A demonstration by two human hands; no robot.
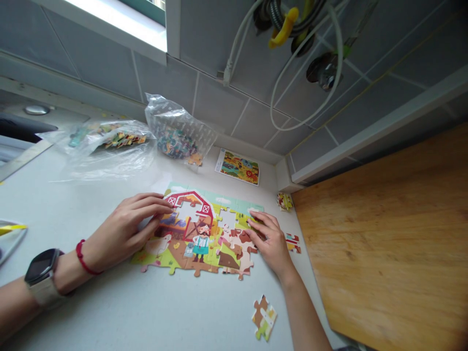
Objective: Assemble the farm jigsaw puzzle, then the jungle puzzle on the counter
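A partly joined jigsaw puzzle [200,229] lies on the white tabletop, with a red barn, a farmer and a cow pictured on it. Gaps show in the barn's upper part and above the cow. My left hand [133,219], its fingers stretched out, rests on the puzzle's left edge. On the right edge, my right hand [269,236] has its fingers spread over the side of the cow. A brown and green puzzle piece [229,259] sits slightly askew at the cow's lower left. Nearer to me lies a loose puzzle piece [264,318].
Behind the puzzle are a clear bag of puzzle pieces [177,144], another plastic bag [117,146] and a picture card [239,167]. Small stacked pieces [284,201] and other loose pieces [293,242] lie beside a wooden board [383,234]. A white cable [272,105] hangs from the tiled wall.
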